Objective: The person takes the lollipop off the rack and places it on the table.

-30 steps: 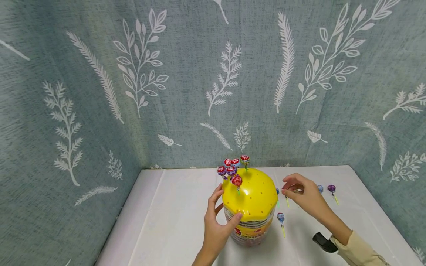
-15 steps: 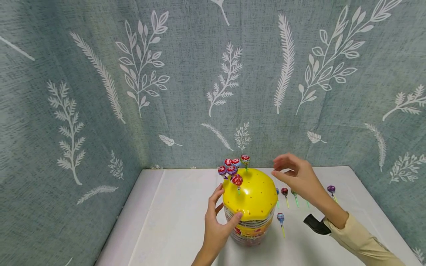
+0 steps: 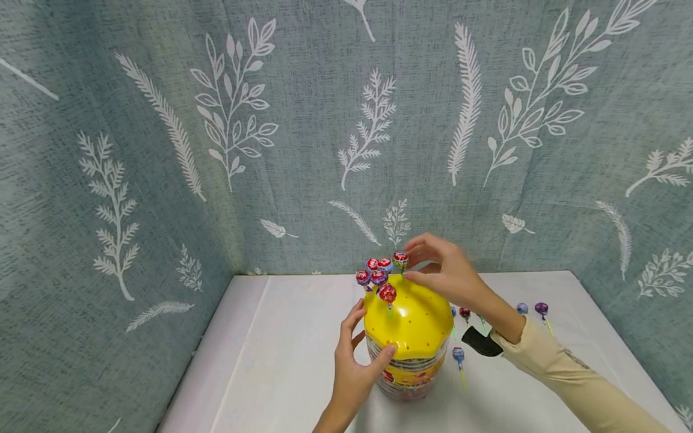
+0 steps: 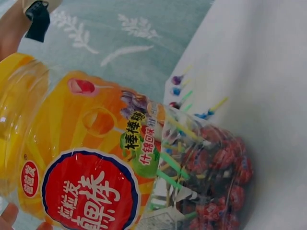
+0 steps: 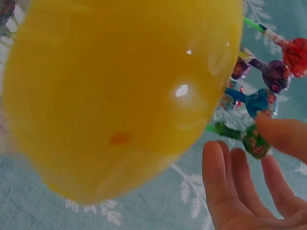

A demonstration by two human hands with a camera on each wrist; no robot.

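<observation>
My left hand point(image 3: 354, 364) grips a large clear plastic jar point(image 4: 96, 134) with a domed yellow lid point(image 3: 414, 319), thumb at the lid's front rim and fingers round its left side. Several wrapped lollipops stand upright in the lid's small holes, among them a red one point(image 3: 387, 293) and a green one point(image 5: 256, 141). My right hand point(image 3: 446, 267) is beside the green lollipop at the back of the lid, fingers parted and fingertips right at its candy head. Inside the jar, red-wrapped lollipops point(image 4: 225, 158) show through the clear wall.
On the white table point(image 3: 287, 361), right of the jar, lie several loose lollipops, including a blue one point(image 3: 458, 355) and a purple one point(image 3: 541, 309). A leaf-patterned grey-green cloth point(image 3: 303, 120) hangs behind. A black strap piece point(image 3: 482, 343) sits at my right wrist.
My right hand has moved left and up from the loose lollipops on the table to the green lollipop on the lid. My left hand stays on the jar.
</observation>
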